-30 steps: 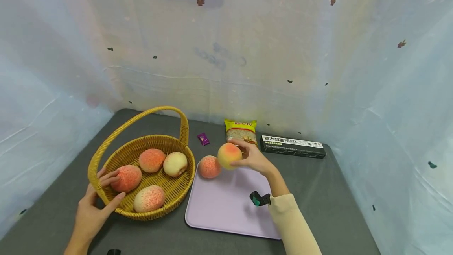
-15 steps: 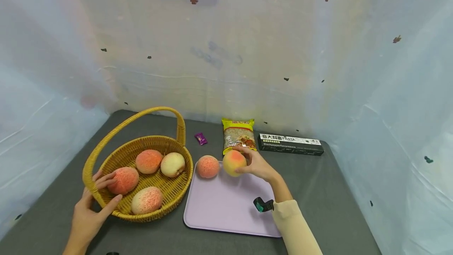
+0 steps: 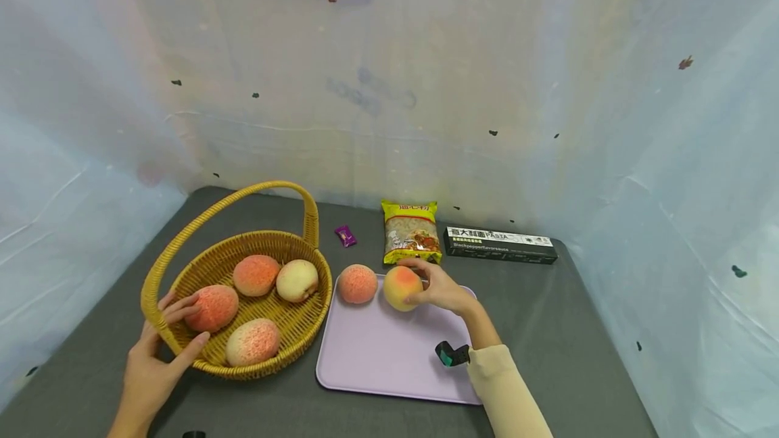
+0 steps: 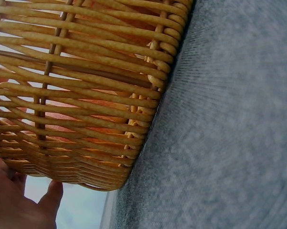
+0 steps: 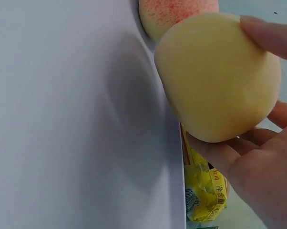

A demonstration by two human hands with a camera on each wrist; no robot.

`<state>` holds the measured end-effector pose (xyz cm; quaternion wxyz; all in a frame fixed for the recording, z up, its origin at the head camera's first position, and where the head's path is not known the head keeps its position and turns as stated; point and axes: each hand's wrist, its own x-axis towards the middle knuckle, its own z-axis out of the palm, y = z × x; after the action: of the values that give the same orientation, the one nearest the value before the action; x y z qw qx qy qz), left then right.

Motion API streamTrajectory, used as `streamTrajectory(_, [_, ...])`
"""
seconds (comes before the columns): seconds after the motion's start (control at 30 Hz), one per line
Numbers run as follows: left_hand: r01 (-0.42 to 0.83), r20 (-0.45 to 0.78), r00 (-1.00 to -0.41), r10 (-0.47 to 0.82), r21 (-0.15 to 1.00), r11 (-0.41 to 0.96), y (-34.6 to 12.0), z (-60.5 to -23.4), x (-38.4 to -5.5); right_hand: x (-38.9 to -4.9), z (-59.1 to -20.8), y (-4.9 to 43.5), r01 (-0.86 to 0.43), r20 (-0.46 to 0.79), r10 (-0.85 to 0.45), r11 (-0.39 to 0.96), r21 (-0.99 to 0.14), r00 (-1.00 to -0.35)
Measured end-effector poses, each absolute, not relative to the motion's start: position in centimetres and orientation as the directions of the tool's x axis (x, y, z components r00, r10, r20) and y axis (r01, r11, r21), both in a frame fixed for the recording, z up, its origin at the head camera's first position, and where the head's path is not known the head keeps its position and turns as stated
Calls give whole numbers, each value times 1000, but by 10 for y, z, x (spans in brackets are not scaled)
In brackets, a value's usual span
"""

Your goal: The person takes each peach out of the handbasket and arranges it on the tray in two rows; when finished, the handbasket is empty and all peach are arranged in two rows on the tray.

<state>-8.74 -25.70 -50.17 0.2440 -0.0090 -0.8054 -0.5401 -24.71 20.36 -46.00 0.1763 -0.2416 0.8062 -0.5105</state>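
In the head view my right hand (image 3: 441, 290) holds a yellow peach with an orange blush (image 3: 402, 288) low over the back of the lilac tray (image 3: 395, 357). The right wrist view shows fingers and thumb around the peach (image 5: 217, 78), its shadow falling on the tray. Just left of it, a pink speckled peach (image 3: 358, 284) sits at the tray's back left corner. My left hand (image 3: 152, 363) grips the left rim of a wicker basket (image 3: 298, 350), fingers reaching inside beside a red peach (image 3: 213, 308). From the left wrist, the basket's woven side (image 4: 81, 95) fills much of the view.
Inside the basket also lie an orange-red peach (image 3: 256, 275), a pale round fruit (image 3: 297, 280) and a speckled peach (image 3: 253, 342). Behind the tray are a yellow food packet (image 3: 411, 232), a black pasta box (image 3: 500, 246) and a small purple wrapper (image 3: 345, 236). The basket's tall handle (image 3: 225, 211) arches above.
My right hand has moved the yellow peach slightly right and down toward the tray, away from the pink peach. The left hand stays on the basket rim.
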Motion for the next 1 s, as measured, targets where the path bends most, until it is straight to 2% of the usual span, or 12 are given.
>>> streamTrajectory(0.2, [283, 404, -881, -247, 867, 409, -257, -500, -87, -246, -464, 204, -177, -71, -565, 372, -911, -822])
streamTrajectory(1.0, [277, 404, -879, -252, 864, 420, -255, -499, -86, -243, -471, 206, -162, -68, -564, 346, -924, -823])
